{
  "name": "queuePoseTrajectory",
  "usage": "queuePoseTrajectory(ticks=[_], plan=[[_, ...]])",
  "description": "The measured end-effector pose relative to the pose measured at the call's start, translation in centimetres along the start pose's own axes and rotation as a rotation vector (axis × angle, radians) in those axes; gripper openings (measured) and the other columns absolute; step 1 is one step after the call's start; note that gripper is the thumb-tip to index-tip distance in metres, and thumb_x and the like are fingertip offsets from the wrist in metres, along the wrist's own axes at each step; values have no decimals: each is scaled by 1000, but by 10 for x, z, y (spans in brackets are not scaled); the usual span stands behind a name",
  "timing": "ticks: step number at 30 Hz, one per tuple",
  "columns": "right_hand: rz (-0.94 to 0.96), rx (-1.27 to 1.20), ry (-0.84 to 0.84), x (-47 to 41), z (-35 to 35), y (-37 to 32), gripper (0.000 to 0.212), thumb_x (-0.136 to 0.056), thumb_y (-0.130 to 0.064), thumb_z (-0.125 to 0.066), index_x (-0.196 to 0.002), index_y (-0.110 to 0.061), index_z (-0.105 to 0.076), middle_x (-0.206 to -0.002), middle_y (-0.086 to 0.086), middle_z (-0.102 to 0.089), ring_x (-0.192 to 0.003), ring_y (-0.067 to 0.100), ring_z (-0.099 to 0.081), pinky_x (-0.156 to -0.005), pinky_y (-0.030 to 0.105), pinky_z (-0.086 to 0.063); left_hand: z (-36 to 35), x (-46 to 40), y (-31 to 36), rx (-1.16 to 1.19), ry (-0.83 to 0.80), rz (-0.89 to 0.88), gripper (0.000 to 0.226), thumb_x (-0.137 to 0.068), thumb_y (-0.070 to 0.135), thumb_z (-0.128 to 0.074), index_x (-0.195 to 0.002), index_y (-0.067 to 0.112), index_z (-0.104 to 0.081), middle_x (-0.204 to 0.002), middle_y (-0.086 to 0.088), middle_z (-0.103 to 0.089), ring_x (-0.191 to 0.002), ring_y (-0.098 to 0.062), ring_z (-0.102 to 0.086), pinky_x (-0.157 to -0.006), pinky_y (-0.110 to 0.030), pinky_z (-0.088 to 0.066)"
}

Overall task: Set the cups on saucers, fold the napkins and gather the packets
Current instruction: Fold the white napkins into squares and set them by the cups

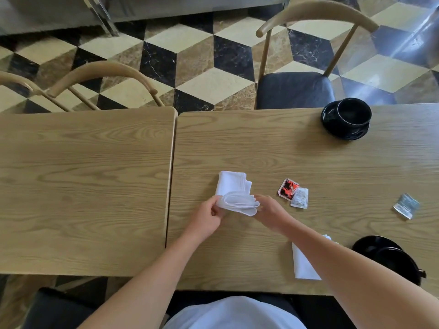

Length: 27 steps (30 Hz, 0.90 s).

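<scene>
Napkin-folding step in hand. Left hand (206,217) and right hand (269,211) both pinching the near edge of a white napkin (234,189), lifted and rolled over toward the far half, which lies flat on the right-hand table (237,143), about mid-depth and nearer its left edge than its right. Fold only half done, judging by the loose layered edge. Second napkin (303,264), already folded by the look of it, near the table's near edge, partly under the right forearm. Far cup (354,113) sitting on its saucer (344,131) by the far edge; another black cup and saucer (389,257) toward the near right corner, seating hard to tell. Packets not gathered: red packet (288,188) overlapping a white packet (299,198) just right of the hands, silver packet (406,205) well apart toward the right edge. Next probably: lay the raised edge over square, press flat, then collect the packets.
</scene>
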State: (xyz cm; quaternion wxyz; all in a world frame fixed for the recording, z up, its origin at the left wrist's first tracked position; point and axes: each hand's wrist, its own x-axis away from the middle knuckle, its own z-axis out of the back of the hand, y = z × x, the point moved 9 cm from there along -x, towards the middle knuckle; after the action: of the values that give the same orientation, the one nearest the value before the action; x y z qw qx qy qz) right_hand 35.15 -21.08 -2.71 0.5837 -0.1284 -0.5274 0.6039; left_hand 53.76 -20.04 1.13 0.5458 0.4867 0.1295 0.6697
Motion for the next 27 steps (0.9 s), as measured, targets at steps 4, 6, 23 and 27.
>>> queuePoseTrajectory(ticks=[4, 6, 23, 27], plan=[[60, 50, 19, -3, 4, -10, 18, -87, -9, -69, -101, -17, -77, -107, 1, -75, -96, 15, -61, -83, 31, -42, 12, -5, 5, -302, 168, -123, 29, -81, 32, -75, -110, 32, -71, -95, 2, -48, -89, -17, -50, -78, -28, -46], [103, 138, 26, -4, 5, -15, 26, -88, -16, -74, -113, -22, -76, -136, -2, -61, -123, 18, -51, -103, 34, -33, 16, -6, 18, -447, 268, -259, 19, -78, 22, -77, -97, 21, -74, -101, -5, -53, -95, -27, -50, -82, -37, -47], [451, 1044, -329, 5, -52, 19, 91, -92, -17, -57, -161, -33, 0, -170, -5, -1, -156, 19, 10, -125, 48, -3, -61, 1, 3, -928, -372, -944, 73, -83, 0, -67, -148, 29, -46, -163, -20, -24, -150, -33, -25, -121, -39, -21], [483, 1003, -334, 13, -46, 21, 77, -98, -20, -51, -162, -35, -10, -169, -7, -3, -156, 18, 2, -126, 44, -4, -56, -19, -18, -984, -314, -701, 94, -76, 9, -67, -157, 14, -21, -166, -18, -9, -155, -27, -7, -125, -37, -2]])
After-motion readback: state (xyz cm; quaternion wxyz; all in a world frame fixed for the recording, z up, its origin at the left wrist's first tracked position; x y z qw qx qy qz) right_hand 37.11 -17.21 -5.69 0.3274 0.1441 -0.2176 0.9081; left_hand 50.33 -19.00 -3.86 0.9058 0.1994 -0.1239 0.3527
